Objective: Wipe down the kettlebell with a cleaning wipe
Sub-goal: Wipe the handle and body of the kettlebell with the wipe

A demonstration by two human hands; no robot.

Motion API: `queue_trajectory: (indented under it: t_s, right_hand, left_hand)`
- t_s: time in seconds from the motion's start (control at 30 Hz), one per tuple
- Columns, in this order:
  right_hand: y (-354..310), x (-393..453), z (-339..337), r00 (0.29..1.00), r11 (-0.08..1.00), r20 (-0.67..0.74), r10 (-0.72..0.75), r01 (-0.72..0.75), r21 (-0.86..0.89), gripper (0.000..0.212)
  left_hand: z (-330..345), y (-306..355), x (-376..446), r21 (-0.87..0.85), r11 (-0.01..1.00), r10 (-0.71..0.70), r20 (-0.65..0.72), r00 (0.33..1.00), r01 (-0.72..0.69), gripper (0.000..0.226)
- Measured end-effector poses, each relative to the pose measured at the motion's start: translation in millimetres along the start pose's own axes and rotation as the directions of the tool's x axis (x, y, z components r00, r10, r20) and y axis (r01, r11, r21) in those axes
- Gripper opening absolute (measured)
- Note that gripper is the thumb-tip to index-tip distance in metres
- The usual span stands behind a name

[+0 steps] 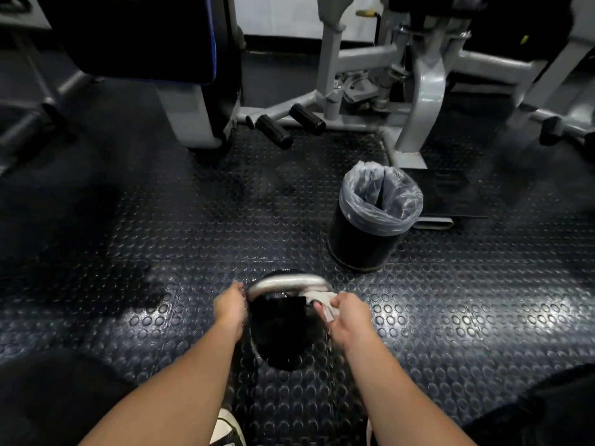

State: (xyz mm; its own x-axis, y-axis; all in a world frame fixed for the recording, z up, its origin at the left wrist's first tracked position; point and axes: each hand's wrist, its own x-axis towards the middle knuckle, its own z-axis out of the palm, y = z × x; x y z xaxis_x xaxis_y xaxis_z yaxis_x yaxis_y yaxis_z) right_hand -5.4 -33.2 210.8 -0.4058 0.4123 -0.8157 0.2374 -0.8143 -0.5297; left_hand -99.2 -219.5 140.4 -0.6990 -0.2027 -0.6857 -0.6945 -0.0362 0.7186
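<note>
Kettlebell (283, 329) sits on the studded rubber floor (450, 317), directly in front of the person, between the two forearms. Black body nearest them; chrome handle (289, 282) on the far side of the body, its bar running left to right across the view.

Right hand (346, 313): fingers curled around a bunched white wipe (322, 304), thumb pinching it. The wipe is pressed against the bell at the right end of the handle, where the bar turns down into the body.

Left hand (230, 304): at the left flank of the bell, just below the left end of the handle. Looks like it is bracing the bell. Fingertips fall behind the dark body, so whether they are curled on it or lying flat I cannot tell.

Key relation: the handle's long axis lies crosswise, and the wipe is at its right end. Unwiped bar extends away to the left of the right-hand fingers, toward the left hand. Judgement: a stroke along the handle would run right to left, with the right hand doing it, being the one with the wipe and already on the bar.

Bin (376, 217) with clear liner stands beyond the bell, up and to the right, well apart. Nearer the right hand than the left.

Grey machine frame (421, 91) behind.
</note>
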Motion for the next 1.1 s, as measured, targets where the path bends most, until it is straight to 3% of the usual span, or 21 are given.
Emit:
queue_trajectory:
  t_s: [0.1,0.2,0.33,0.4,0.47,0.57,0.63,0.73,0.83,0.9,0.97,1.1]
  right_hand:
    - [-15,-12,-1,0.994,0.970,0.032,-0.106,0.110,-0.218,0.021]
    - [-35,-27,3,0.961,0.877,0.091,-0.262,0.276,-0.393,0.019]
    - [-69,-55,25,0.888,0.834,0.344,-0.304,0.423,-0.355,0.026]
    - [-88,-74,36,0.830,0.814,0.475,-0.292,0.476,-0.332,0.036]
    - [-106,-91,41,0.748,0.740,0.602,-0.278,0.566,-0.362,0.047]
    - [-124,-106,46,0.630,0.546,0.727,-0.273,0.724,-0.422,0.045]
    - [-132,-113,51,0.590,0.463,0.740,-0.324,0.781,-0.420,0.040]
    - [-139,-123,59,0.582,0.512,0.716,-0.386,0.780,-0.359,0.032]
    - [-144,-130,66,0.609,0.509,0.655,-0.448,0.776,-0.373,0.034]
    - [-147,-134,67,0.593,0.471,0.664,-0.455,0.793,-0.386,0.034]
    - [-153,-139,65,0.572,0.431,0.708,-0.414,0.809,-0.400,0.035]
    - [-172,-142,60,0.580,0.319,0.761,-0.291,0.809,-0.494,0.026]
  left_hand:
    - [4,37,-24,0.172,0.959,0.220,0.047,0.974,-0.225,0.030]
    - [5,78,-61,0.317,0.813,0.476,0.119,0.871,-0.487,0.029]
    - [12,120,-104,0.230,0.601,0.628,0.456,0.630,-0.765,0.011]
    - [14,136,-121,0.219,0.460,0.607,0.630,0.485,-0.861,0.017]
    - [13,150,-130,0.249,0.337,0.569,0.714,0.407,-0.908,0.033]
    - [7,171,-145,0.290,0.275,0.505,0.768,0.395,-0.917,0.062]
    - [5,179,-156,0.281,0.226,0.518,0.776,0.359,-0.933,0.065]
    - [5,186,-170,0.241,0.204,0.589,0.744,0.315,-0.949,0.048]
    - [5,190,-183,0.172,0.297,0.618,0.715,0.326,-0.939,0.029]
    - [5,195,-186,0.171,0.308,0.633,0.698,0.336,-0.936,0.018]
    - [2,202,-186,0.186,0.330,0.620,0.696,0.361,-0.925,0.011]
    - [-9,219,-177,0.144,0.501,0.586,0.669,0.457,-0.853,0.016]
